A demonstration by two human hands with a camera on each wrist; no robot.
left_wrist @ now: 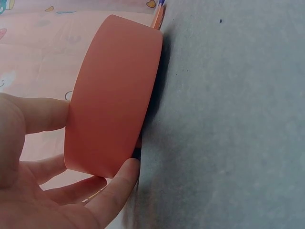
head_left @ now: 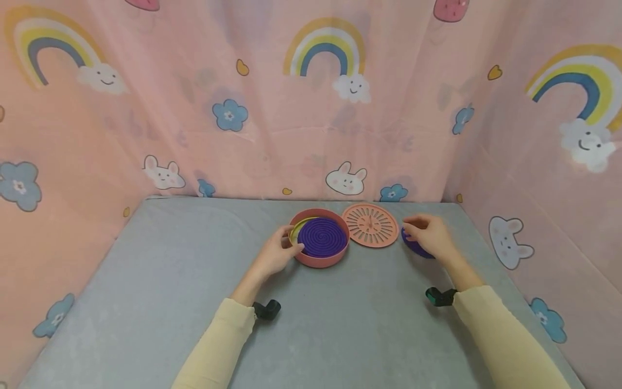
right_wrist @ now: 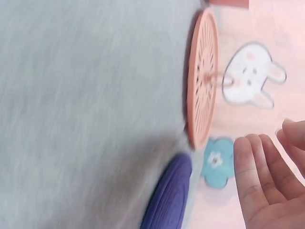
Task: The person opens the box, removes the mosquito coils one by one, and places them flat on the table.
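My left hand (head_left: 274, 253) grips the side of a round pink mosquito coil box (head_left: 319, 262), thumb at the upper rim and fingers around the wall in the left wrist view. In the box lies a purple spiral mosquito coil (head_left: 323, 237) over a yellow piece (head_left: 295, 231), mostly covered. Over on the right, my right hand (head_left: 432, 237) hovers by a second purple coil (head_left: 414, 246), partly hidden by it in the head view. The right wrist view shows its fingers (right_wrist: 248, 176) fairly straight and apart from that coil.
A slotted pink lid (head_left: 371, 244) lies flat between the box and the second coil. Grey cloth covers the table (head_left: 330, 335). A pink patterned curtain (head_left: 272, 151) stands along the back edge and both sides.
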